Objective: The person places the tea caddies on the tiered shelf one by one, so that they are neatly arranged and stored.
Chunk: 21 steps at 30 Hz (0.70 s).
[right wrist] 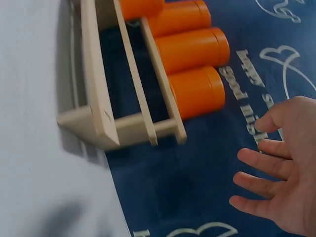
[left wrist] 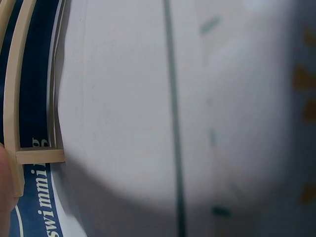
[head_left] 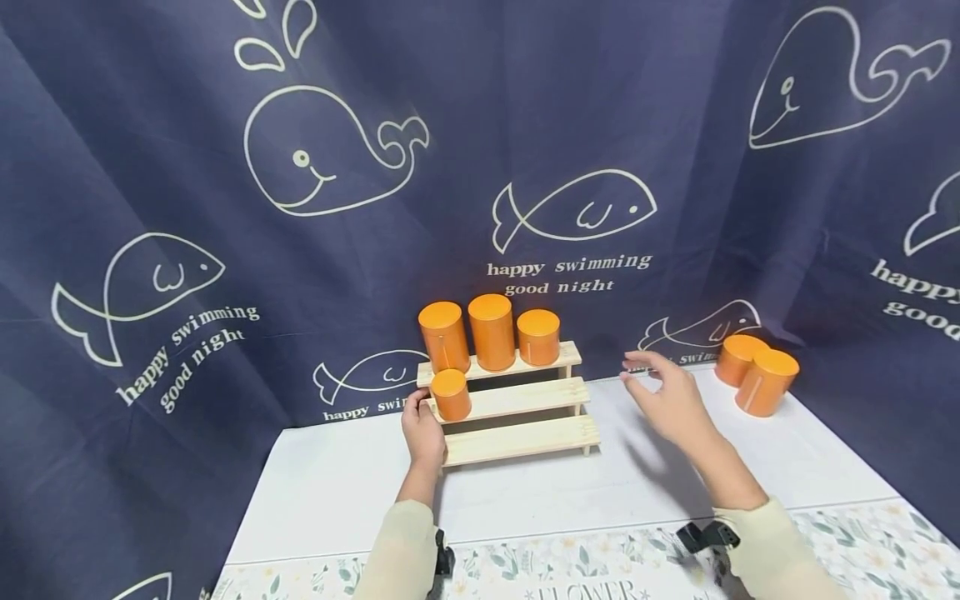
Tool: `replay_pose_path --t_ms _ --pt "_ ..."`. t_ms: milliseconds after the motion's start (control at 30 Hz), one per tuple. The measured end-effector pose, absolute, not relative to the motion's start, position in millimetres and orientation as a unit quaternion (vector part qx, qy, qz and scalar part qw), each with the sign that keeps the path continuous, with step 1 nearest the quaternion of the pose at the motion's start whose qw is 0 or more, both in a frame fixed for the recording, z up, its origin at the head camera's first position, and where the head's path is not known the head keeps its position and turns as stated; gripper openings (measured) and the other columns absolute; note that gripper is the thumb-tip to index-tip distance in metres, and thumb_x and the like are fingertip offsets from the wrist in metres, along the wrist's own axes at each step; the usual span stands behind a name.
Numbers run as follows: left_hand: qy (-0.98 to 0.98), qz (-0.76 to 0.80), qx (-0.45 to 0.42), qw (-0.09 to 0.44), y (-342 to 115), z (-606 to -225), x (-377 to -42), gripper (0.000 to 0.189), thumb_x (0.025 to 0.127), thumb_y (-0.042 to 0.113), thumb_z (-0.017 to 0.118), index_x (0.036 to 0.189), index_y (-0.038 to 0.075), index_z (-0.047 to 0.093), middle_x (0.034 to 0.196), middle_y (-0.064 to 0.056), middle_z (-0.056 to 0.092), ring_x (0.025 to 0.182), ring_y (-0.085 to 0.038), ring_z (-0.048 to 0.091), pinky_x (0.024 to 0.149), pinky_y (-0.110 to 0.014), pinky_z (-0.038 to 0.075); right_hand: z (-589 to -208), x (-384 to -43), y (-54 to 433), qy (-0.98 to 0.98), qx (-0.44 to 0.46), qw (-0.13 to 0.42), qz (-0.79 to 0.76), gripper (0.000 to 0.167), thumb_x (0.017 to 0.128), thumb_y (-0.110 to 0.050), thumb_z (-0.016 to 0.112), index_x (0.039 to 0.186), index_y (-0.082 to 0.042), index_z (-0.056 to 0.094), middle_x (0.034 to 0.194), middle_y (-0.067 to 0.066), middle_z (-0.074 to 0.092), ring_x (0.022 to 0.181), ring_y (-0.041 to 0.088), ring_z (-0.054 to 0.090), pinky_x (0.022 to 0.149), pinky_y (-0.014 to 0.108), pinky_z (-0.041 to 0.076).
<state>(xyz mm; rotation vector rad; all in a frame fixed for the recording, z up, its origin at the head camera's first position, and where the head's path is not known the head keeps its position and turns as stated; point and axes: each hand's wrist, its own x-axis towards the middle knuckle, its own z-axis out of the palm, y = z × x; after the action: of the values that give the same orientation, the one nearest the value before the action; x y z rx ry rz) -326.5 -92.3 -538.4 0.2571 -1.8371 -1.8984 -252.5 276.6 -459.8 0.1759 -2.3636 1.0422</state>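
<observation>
A three-tier wooden rack (head_left: pixel 521 438) stands on the white table. On its top tier are three orange cylindrical canisters: a tall one (head_left: pixel 445 337), another tall one (head_left: pixel 492 333) and a shorter one (head_left: pixel 539 337). A small orange canister (head_left: pixel 452 396) sits at the left end of the middle tier. My left hand (head_left: pixel 423 433) grips the rack's left end, just beside that small canister; in the left wrist view only a sliver of the hand (left wrist: pixel 5 190) shows against the wood. Right of the rack, my right hand (head_left: pixel 672 404) hovers with fingers spread and nothing held.
Two more orange canisters, one behind (head_left: pixel 738 360) and one in front (head_left: pixel 767 383), stand together at the table's back right. A dark blue curtain (head_left: pixel 450 242) with whale and fish drawings hangs behind. A floral-print cloth (head_left: pixel 540 554) covers the table's front.
</observation>
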Motion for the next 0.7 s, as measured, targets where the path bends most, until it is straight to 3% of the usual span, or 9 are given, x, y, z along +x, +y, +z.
replay_pose_path --t_ms 200,467,600,700 --pt "-0.676 -0.691 0.093 0.239 -94 -537 -325 0.028 0.108 -0.002 0.040 0.120 -0.008 0.064 0.129 -0.026 0.065 0.134 -0.040 0.057 0.120 -0.053 0.044 -456 -255 304 -0.881 0.016 0.292 0.373 0.033 0.100 -0.020 0.068 0.127 -0.003 0.070 0.128 0.023 0.072 0.126 0.047 0.063 0.107 0.063 0.047" --pt "-0.674 -0.691 0.088 0.244 -93 -536 -326 0.028 0.106 -0.004 0.039 0.119 -0.009 0.064 0.127 -0.028 0.065 0.132 -0.042 0.058 0.119 -0.054 0.044 -465 -263 338 -0.841 -0.033 0.393 0.370 0.032 0.090 -0.011 0.072 0.119 0.003 0.072 0.136 0.027 0.064 0.135 0.050 0.049 0.118 0.062 0.035" --pt "-0.679 -0.687 0.092 0.244 -93 -537 -326 0.029 0.106 -0.004 0.039 0.119 -0.009 0.064 0.127 -0.028 0.066 0.132 -0.042 0.058 0.119 -0.054 0.044 -470 -265 351 -0.813 -0.075 0.431 0.384 0.047 0.086 -0.013 0.075 0.129 0.002 0.067 0.154 0.026 0.047 0.150 0.047 0.033 0.127 0.060 0.023" --pt "-0.677 -0.688 0.092 0.244 -93 -537 -325 0.029 0.106 -0.004 0.039 0.119 -0.009 0.064 0.128 -0.027 0.066 0.132 -0.041 0.058 0.119 -0.055 0.044 -474 -266 359 -0.796 -0.113 0.447 0.393 0.061 0.085 -0.017 0.077 0.142 -0.005 0.060 0.164 0.022 0.031 0.158 0.040 0.019 0.131 0.057 0.017"
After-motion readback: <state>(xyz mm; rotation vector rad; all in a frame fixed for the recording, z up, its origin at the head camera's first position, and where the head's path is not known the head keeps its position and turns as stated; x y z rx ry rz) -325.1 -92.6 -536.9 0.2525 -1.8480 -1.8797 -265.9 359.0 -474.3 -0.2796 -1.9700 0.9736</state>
